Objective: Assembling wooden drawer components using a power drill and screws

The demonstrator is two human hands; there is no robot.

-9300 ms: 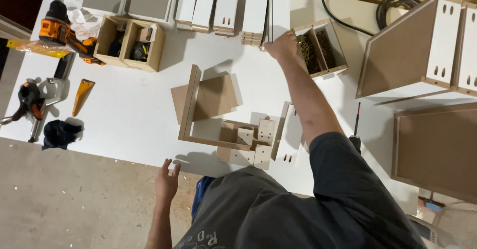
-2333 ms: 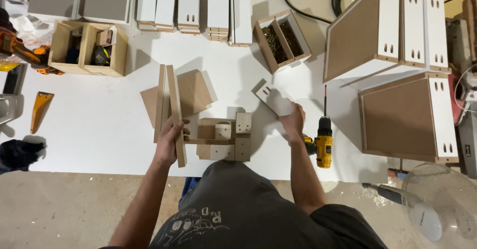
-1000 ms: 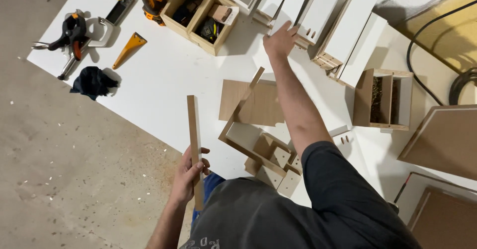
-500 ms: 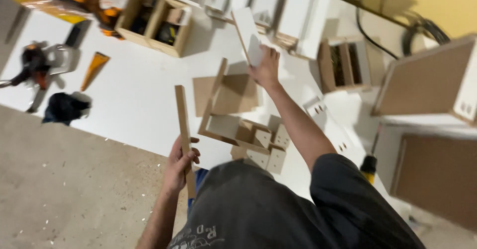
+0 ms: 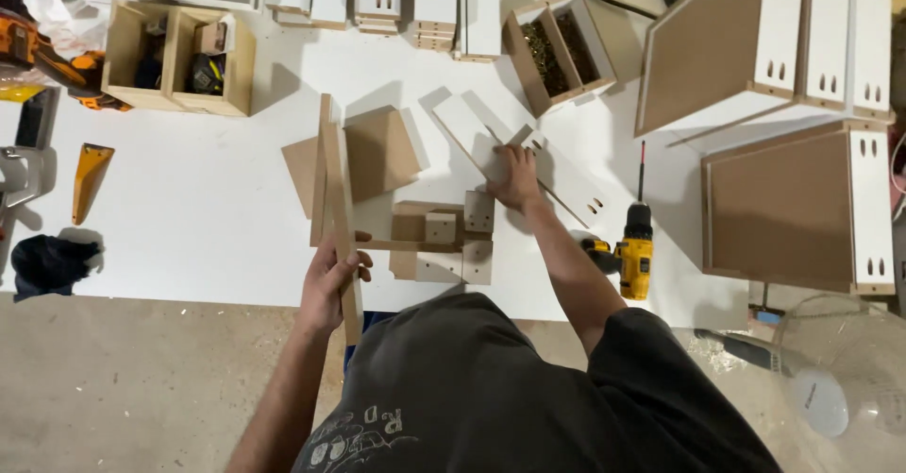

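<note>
Left hand (image 5: 332, 279) fingers clenched on wooden strip (image 5: 342, 218), right hand (image 5: 516, 177) gripping white panel (image 5: 479, 135) — underside hidden

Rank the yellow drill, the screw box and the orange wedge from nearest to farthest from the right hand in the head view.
From the right hand:
1. Yellow drill, just to its right, near the table's front edge.
2. Screw box, behind it, slightly farther than the drill.
3. Orange wedge, far across on the left.
</note>
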